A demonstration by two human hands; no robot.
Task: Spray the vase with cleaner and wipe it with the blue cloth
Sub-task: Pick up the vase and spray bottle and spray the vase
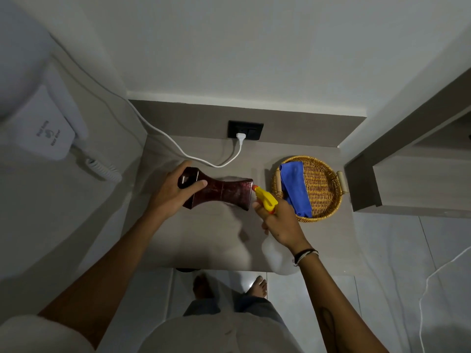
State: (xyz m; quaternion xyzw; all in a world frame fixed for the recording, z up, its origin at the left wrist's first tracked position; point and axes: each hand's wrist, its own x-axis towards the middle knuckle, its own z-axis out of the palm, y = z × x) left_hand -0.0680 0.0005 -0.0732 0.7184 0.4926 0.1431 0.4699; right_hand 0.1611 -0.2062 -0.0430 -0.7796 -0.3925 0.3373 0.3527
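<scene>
Both hands are engaged: the left hand (175, 191) grips the dark red vase (221, 192), held sideways above the table (204, 238), and the right hand (279, 222) clasps the spray bottle (276, 256), its yellow nozzle (265, 197) apparently just beside the vase's end. Blue cloth (295, 187) lies in the wicker basket (323, 184) to the right.

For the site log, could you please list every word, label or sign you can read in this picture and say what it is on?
White wall-mounted unit: two short lines of grey print around a small logo, too blurred to read reliably.
Spray bottle: no label visible.
Vase: no text visible.
Black wall socket: no readable markings.
Nothing else in view carries text.
</scene>
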